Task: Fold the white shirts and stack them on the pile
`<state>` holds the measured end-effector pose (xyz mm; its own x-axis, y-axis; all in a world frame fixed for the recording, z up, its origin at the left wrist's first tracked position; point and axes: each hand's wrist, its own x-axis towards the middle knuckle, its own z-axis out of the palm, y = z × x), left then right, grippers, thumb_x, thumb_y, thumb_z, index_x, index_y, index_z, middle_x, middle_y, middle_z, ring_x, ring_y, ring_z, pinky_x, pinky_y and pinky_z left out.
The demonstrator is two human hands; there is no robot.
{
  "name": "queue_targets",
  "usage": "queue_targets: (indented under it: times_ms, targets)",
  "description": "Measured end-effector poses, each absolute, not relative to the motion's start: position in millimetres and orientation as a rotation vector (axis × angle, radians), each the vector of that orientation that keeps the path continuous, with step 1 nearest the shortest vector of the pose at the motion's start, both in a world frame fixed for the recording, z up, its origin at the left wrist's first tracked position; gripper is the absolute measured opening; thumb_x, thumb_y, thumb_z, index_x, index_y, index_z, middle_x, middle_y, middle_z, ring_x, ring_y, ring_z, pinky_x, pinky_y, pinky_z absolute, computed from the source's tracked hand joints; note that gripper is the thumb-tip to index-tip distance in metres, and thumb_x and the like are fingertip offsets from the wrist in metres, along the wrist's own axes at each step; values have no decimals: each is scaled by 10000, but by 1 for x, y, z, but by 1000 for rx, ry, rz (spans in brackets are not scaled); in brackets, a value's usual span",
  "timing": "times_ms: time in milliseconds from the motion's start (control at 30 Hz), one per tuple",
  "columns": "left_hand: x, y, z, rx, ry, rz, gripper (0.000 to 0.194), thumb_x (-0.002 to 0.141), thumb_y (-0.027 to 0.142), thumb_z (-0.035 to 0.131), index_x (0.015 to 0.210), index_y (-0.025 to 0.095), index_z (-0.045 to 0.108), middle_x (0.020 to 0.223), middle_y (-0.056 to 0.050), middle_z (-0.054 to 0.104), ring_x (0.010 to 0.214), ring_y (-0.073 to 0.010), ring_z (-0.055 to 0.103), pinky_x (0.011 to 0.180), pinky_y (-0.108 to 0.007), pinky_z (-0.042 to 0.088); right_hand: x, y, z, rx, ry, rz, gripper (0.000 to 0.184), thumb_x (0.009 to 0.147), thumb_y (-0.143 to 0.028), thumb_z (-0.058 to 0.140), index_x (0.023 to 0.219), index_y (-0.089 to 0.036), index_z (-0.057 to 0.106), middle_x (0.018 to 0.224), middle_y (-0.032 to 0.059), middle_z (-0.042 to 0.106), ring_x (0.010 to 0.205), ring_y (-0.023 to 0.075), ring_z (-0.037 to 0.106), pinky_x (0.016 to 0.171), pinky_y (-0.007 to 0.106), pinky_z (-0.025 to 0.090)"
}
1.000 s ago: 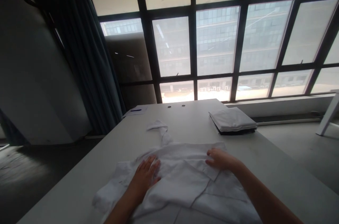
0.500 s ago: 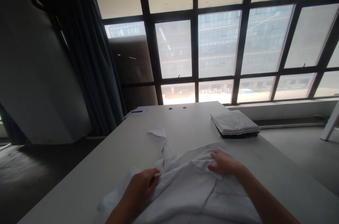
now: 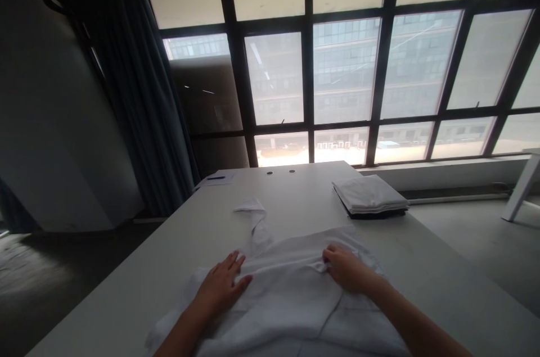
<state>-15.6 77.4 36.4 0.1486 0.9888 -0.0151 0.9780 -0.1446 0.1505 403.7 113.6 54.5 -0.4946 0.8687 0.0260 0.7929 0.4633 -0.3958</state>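
A rumpled white garment (image 3: 291,295) lies across the near part of the white table, with a narrow strip like a sleeve (image 3: 258,227) stretching away from me. My left hand (image 3: 221,284) rests on the garment's left side, fingers spread and flat on the cloth. On the right, my right hand (image 3: 345,267) has its fingers closed on the cloth near its far edge, pinching up a small fold. The garment's near end runs out of the picture.
A stack of folded cloth (image 3: 370,195), white with black at the bottom, sits near the table's right edge. At the far left corner lies a pen (image 3: 216,178) on paper. The white table (image 3: 169,250) has two round holes at its far end, before tall windows.
My left hand has let go of the cloth and spread its fingers flat. My right hand has moved slightly left and closed on the fabric. The cloth between them lies flatter.
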Motion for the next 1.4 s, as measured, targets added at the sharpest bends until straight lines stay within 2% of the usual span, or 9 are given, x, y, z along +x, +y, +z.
queue_targets:
  times_ms: [267,467,600,733,833,933,1033,1133,1400]
  targets:
    - [-16,123,44,2162,2321,90,709,960,640,400,1514,201,462,1597,-205,400,1482,-413,327,1171,-619,244,441,153,74,-1686,-2097,370,241,821,-84,449,956,-153,635,1027,134,653,950,233,602,858,321,399]
    - [17,116,57,2214,2259,159,482,996,408,360,1389,193,537,1370,-169,592,1277,-316,548,1063,-467,411,436,144,128,-1630,-1893,499,216,856,-195,402,928,-162,603,760,29,587,756,190,567,696,283,414]
    - [17,95,59,2186,2088,47,621,943,560,433,1449,208,506,1450,-151,567,1314,-323,546,1077,-455,436,428,68,166,-1072,-2080,1172,142,809,-277,550,870,-172,624,737,-21,571,708,140,547,641,231,421]
    - [1,74,65,2146,1964,-88,901,779,543,660,1566,206,381,1663,-156,294,1518,-370,295,1198,-498,321,423,11,176,-589,-2374,1762,412,841,-478,665,1093,-154,693,924,57,713,868,195,667,792,287,513]
    - [-6,65,76,2120,1824,-117,992,687,528,755,1564,247,388,1650,-112,342,1508,-367,315,1208,-490,322,417,14,140,-986,-2316,1296,438,918,-537,563,1153,-186,682,1131,109,718,1042,237,664,936,359,513]
    - [-9,62,85,2095,1751,-61,745,840,614,598,1493,271,492,1546,-75,509,1425,-314,454,1192,-446,356,414,38,81,-1337,-2369,735,554,901,-544,591,1351,-222,620,1513,143,512,1418,322,434,1189,479,315]
    - [-10,62,85,2084,1804,-27,625,946,616,426,1418,233,571,1474,-100,581,1363,-299,522,1173,-434,373,416,62,32,-1494,-2439,559,721,937,-636,498,1539,-242,445,1666,126,271,1548,347,184,1253,562,109]
    - [-13,70,77,2080,1837,-53,668,896,668,488,1374,220,615,1428,-123,618,1322,-332,550,1141,-460,398,420,84,11,-1501,-2468,454,736,960,-689,409,1572,-280,386,1683,98,222,1560,332,141,1254,572,58]
    - [-13,132,47,2182,1880,45,927,784,708,638,1543,219,422,1668,-153,287,1522,-361,290,1225,-495,255,425,150,12,-1549,-2447,358,729,962,-683,397,1558,-262,414,1670,94,266,1551,302,195,1256,523,70]
